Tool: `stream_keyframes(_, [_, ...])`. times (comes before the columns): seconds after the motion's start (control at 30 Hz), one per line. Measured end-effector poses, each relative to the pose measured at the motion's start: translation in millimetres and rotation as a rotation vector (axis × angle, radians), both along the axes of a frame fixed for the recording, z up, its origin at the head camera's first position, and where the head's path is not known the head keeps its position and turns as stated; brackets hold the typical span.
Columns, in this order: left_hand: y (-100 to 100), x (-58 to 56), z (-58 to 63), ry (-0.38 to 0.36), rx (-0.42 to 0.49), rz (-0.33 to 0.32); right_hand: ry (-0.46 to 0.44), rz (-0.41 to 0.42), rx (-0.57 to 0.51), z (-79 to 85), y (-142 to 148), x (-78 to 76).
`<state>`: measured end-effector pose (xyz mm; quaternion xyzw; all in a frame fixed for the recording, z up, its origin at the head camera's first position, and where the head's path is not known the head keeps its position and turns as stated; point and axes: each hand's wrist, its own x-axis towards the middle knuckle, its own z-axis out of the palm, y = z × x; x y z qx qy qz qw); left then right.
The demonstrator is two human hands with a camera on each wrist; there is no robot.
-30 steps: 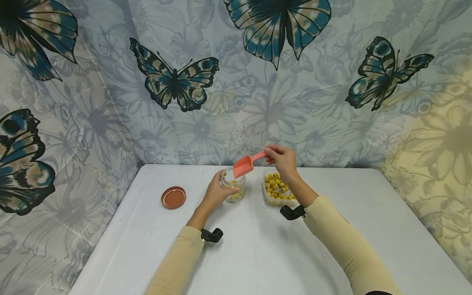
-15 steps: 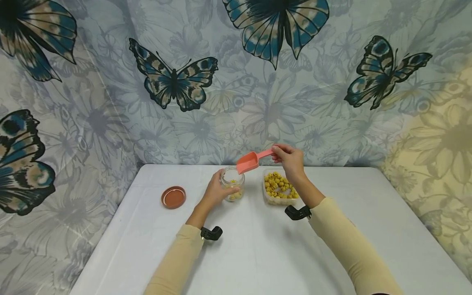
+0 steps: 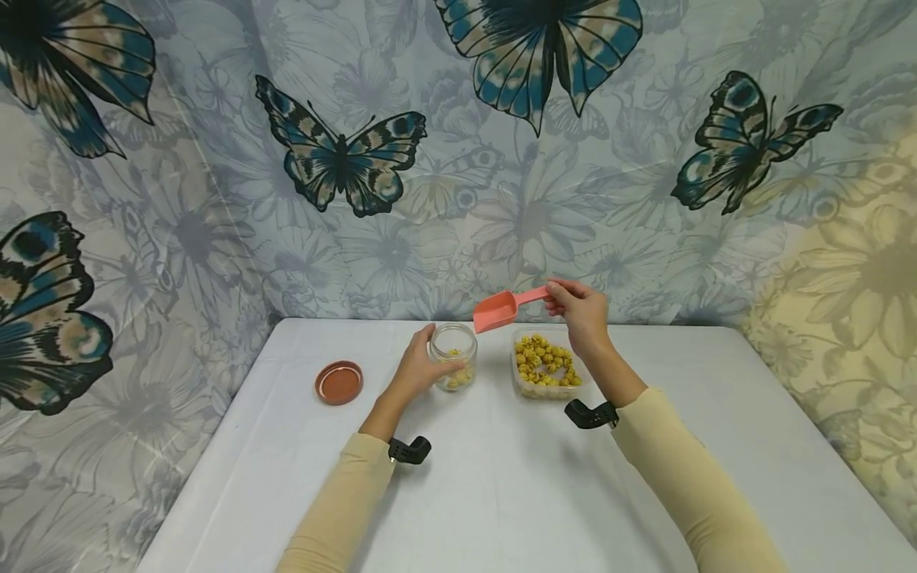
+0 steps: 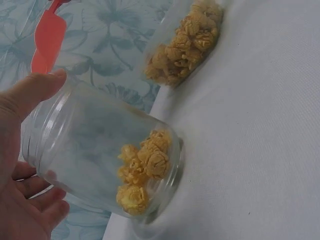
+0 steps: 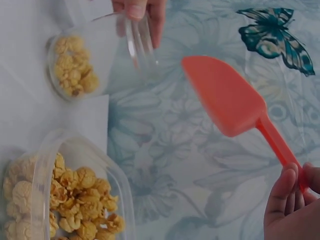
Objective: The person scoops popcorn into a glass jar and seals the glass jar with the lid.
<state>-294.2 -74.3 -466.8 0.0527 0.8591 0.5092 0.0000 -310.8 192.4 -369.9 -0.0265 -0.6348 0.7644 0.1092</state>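
Note:
My left hand (image 3: pixel 421 368) grips a clear glass jar (image 4: pixel 95 140) near its mouth, thumb on one side and fingers on the other. Several pieces of popcorn (image 4: pixel 145 160) lie at the jar's bottom. Up and to the right, my right hand (image 3: pixel 582 314) pinches the handle of a coral-pink scoop (image 3: pixel 496 311). The scoop is in the air between the jar and a clear plastic tub (image 5: pixel 127 200), and its bowl looks empty in the head view. Yellow popcorn (image 3: pixel 544 362) partly fills the tub, below my right hand.
A reddish-brown jar lid (image 3: pixel 339 383) lies on the white-covered table (image 3: pixel 473 493), left of the jar. Behind the table's far edge hangs a butterfly-patterned cloth (image 3: pixel 401 247), with more of it along both sides.
My right hand has drawn the scoop up and rightward, from over the jar's mouth to the gap between jar and tub. My left hand has stayed on the jar.

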Motion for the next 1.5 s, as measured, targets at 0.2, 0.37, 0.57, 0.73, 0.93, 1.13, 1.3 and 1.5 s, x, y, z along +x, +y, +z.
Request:
stream_keyframes(0.2, [1, 2.7, 5.8, 0.038, 0.008, 0.002, 0.049, -0.017, -0.034, 1.8, 8, 5.0])
stream_keyframes(0.37, [4, 4.5, 13.0, 0.073, 0.007, -0.003, 0.068, -0.008, -0.102, 2.3, 16, 7.3])
stream_keyframes(0.57, [8, 3.4, 21.0, 0.123, 0.011, -0.013, 0.018, -0.033, -0.139, 2.8, 22, 7.9])
stream_keyframes(0.73, [14, 4.2, 28.5, 0.142, 0.023, -0.033, 0.029, -0.037, -0.165, 0.2, 29, 11.7])
stream_keyframes(0.93, [20, 6.3, 31.7, 0.186, 0.038, -0.081, 0.027, -0.070, -0.198, -2.5, 35, 14.4])
stream_keyframes(1.13, [28, 9.2, 32.3, 0.234, 0.053, -0.120, 0.018, -0.092, -0.186, -3.0, 39, 17.9])
stream_keyframes(1.3, [35, 13.0, 34.6, 0.261, 0.075, -0.147, 0.002, -0.114, -0.179, -4.7, 44, 21.2])
stream_keyframes(1.5, [45, 16.5, 35.9, 0.287, 0.078, -0.176, 0.003, -0.142, -0.140, -8.7, 51, 23.7])
